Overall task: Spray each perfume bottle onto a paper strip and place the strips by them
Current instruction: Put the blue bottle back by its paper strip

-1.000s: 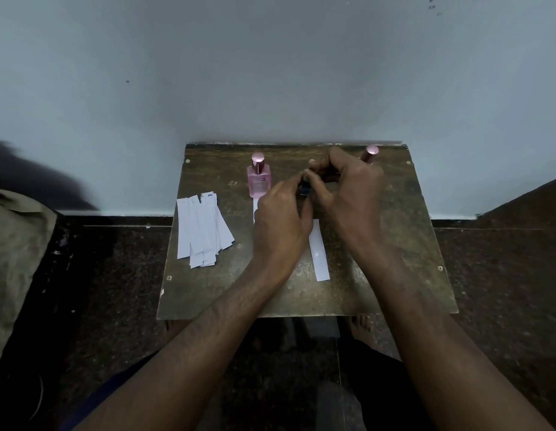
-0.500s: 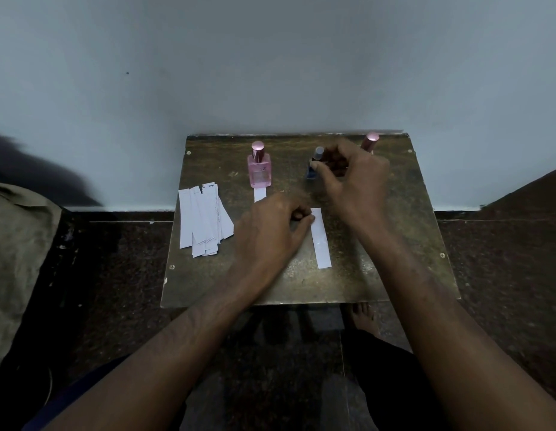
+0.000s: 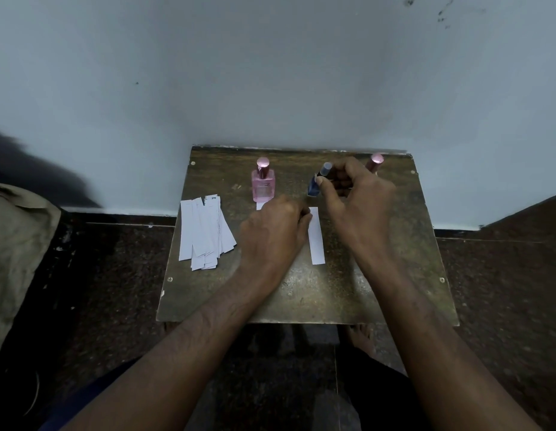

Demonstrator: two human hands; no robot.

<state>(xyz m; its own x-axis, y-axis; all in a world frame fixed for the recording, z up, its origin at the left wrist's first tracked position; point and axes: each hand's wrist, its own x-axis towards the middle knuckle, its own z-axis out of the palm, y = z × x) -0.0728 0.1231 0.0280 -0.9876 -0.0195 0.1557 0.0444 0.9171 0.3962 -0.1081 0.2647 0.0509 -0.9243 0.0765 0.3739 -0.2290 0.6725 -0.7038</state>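
1. Far left of the left hand, a drab cloth bundle [image 3: 12,253] lies on the dark floor [image 3: 115,306], off the table.
2. A fanned pile of paper strips [image 3: 203,233] lies on the table [image 3: 301,300] just left of the left hand, near the table's left edge.
3. The pink perfume bottle [image 3: 263,185] stands upright beyond the left hand; a strip end [image 3: 260,205] peeps out between bottle and knuckles.
4. The left hand [image 3: 275,231] rests on the table with fingers curled under; whether it pinches anything I cannot tell.
5. A single paper strip [image 3: 315,236] lies flat between the two hands, touching the left hand's fingertips.
6. The right hand [image 3: 356,197] grips the blue perfume bottle [image 3: 314,185], fingers curled round it, near the table's back edge.
7. A pink-capped bottle [image 3: 374,161] stands behind the right hand, mostly hidden.
8. Bare tabletop lies right of and nearer than the right hand.
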